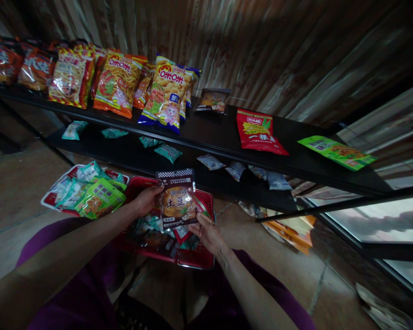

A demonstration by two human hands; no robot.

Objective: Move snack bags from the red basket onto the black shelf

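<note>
Left hand (147,200) and right hand (206,233): both gripping one dark snack packet (176,198), held between them at lower centre, above red basket (196,259).

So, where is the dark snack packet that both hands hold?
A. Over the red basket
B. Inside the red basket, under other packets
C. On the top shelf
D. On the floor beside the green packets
A: the left hand and right hand hold the dark packet up over the red basket.
</note>
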